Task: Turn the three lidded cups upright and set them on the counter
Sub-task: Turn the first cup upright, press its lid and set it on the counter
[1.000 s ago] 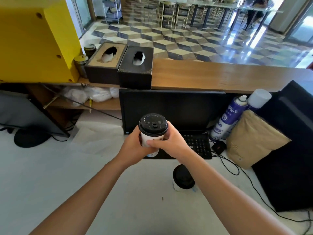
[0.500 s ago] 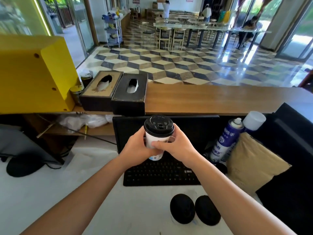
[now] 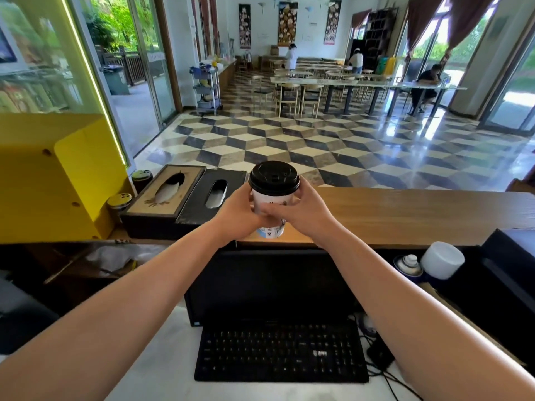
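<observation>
Cup (image 3: 270, 202): white paper, black lid (image 3: 274, 178), upright, held over the near edge of the wooden counter (image 3: 405, 215); contact with the counter cannot be told. Left hand (image 3: 237, 218) and right hand (image 3: 301, 215) wrap its sides, fingers closed on it. Two tissue boxes (image 3: 185, 202) just left. Keyboard (image 3: 282, 354) below.

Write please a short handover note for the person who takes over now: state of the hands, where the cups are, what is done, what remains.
Left hand and right hand: both closed around one lidded cup.
The cup is upright, black lid on top, held at the near edge of the wooden counter; I cannot tell if its base touches.
Done: this cup is turned upright.
Left: set it down and release. The other two cups are not in view now.
</observation>
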`<control>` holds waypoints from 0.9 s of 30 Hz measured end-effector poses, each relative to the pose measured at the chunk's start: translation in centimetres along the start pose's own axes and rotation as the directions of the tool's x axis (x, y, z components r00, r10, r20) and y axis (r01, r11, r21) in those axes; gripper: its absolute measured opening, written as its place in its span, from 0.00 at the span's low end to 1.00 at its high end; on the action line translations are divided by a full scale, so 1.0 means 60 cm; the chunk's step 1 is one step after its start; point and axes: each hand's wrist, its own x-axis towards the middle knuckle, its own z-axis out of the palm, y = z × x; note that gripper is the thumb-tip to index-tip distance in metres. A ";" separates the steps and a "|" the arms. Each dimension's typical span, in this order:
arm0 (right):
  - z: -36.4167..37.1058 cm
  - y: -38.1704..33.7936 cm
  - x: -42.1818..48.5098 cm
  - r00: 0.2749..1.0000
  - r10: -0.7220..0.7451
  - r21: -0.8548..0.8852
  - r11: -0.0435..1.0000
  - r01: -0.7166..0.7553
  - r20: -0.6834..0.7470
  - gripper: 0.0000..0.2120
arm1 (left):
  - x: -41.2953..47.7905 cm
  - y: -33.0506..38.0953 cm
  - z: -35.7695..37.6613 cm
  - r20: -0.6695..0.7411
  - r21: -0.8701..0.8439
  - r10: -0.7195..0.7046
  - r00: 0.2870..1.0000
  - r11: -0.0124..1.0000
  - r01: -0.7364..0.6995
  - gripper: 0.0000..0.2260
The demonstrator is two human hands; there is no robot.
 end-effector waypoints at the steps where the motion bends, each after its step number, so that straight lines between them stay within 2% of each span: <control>1: -0.002 0.004 0.010 1.000 0.004 -0.002 1.000 -0.004 -0.007 0.45 | 0.012 -0.004 0.003 -0.003 0.003 -0.016 1.000 1.000 0.016 0.31; 6: -0.007 0.036 0.051 0.999 0.039 0.022 0.999 -0.039 -0.002 0.37 | 0.056 -0.022 0.020 -0.028 0.010 -0.109 0.994 0.994 0.110 0.30; 15: 0.003 0.077 0.073 0.996 0.089 0.045 0.995 -0.088 -0.018 0.34 | 0.070 -0.035 0.040 0.012 -0.047 -0.205 0.979 0.978 0.205 0.31; 21: 0.007 0.095 0.071 0.995 0.096 -0.022 0.995 -0.097 -0.029 0.38 | 0.066 -0.037 0.052 0.025 -0.062 -0.209 0.978 0.976 0.210 0.26; 27: 0.013 0.102 0.066 0.994 0.097 -0.063 0.993 -0.100 -0.049 0.38 | 0.051 -0.038 0.061 -0.027 -0.079 -0.220 0.975 0.973 0.217 0.28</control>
